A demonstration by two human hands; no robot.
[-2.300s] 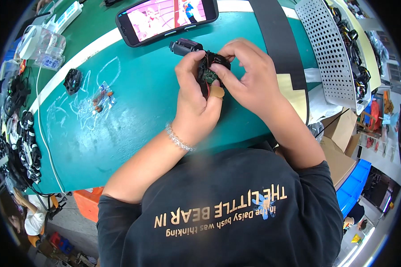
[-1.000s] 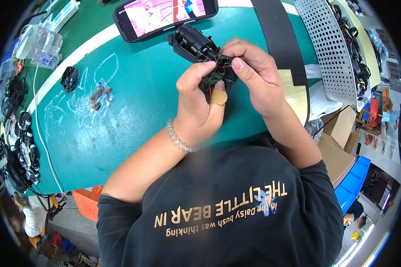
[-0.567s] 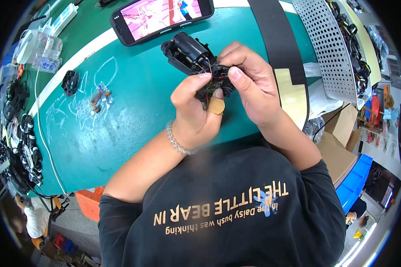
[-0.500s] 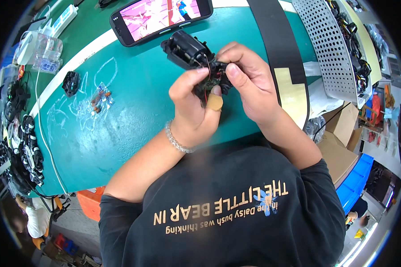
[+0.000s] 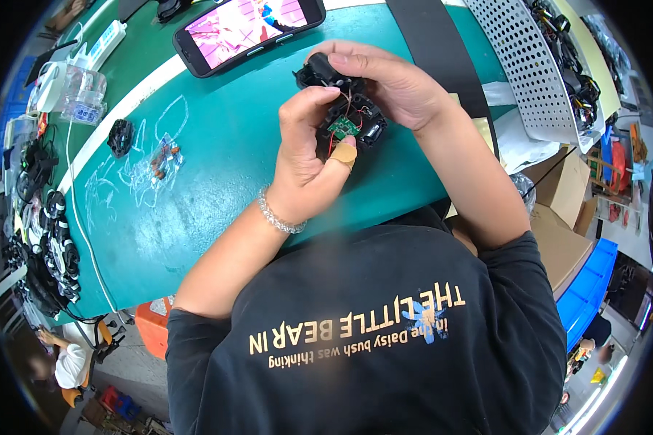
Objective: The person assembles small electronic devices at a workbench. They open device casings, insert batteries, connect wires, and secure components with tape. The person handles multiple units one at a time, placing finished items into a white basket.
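Observation:
Between my two hands, above the green tabletop (image 5: 218, 225), is a black plastic device (image 5: 371, 130) with its inside exposed. A small green circuit board (image 5: 345, 129) with thin red wires lies in its lower part. My left hand (image 5: 308, 138) pinches it from the left, thumb at the board's edge and index finger near the wires; a tan covering wraps that thumb. My right hand (image 5: 395, 83) grips the upper part, a black rounded cylinder (image 5: 319, 70), with the thumb on top. The right fingers behind it are partly hidden.
A phone (image 5: 250, 32) with a lit screen lies beyond my hands. At left are a small black part (image 5: 120, 138), a clear bag of brown pieces (image 5: 165, 161) and bundled black cables (image 5: 54, 246). A perforated metal tray (image 5: 519, 72) with black parts stands right, near cardboard boxes (image 5: 559, 243).
My right hand has shifted from the device's middle up to its cylinder. The device has turned, so the green board now faces up in plain sight. My left hand keeps its pinch.

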